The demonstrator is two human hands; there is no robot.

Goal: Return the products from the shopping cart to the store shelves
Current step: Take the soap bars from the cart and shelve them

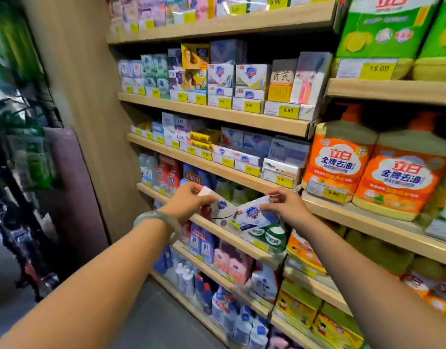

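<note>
My left hand grips a white soap box with a blue shield logo. Beside it my right hand pinches a second soap box, white and blue with the same shield. Both boxes are tilted and held in front of a wooden shelf edge, at mid height of the shelving. Matching shield-logo soap boxes are stacked on the shelves higher up. A pale green bangle sits on my left wrist. The shopping cart is a blurred dark frame at the left.
Wooden shelves carry soap boxes with yellow price tags. Large orange detergent bottles stand at the right, green ones above. Bottles and refill pouches fill the lower shelves. A wooden panel bounds the shelving on the left; grey floor lies below.
</note>
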